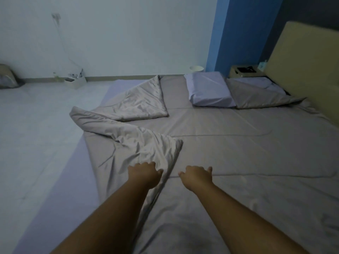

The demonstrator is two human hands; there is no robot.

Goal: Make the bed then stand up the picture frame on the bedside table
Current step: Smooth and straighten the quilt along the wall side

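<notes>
A grey duvet lies over the low bed, with its left side folded back in crumpled flaps. My left hand rests on the nearest folded flap, fingers curled over the fabric. Just right of the fold, my right hand lies palm down on the flat duvet with its fingers apart. One lilac pillow sits at the head of the bed, and a second one is partly under a duvet corner. A dark picture frame lies flat on the beige bedside table.
A padded beige headboard stands on the right. The lilac mattress edge borders the pale tiled floor on the left. A white box of small items with a cable sits by the far wall. A white round bin stands behind the bed.
</notes>
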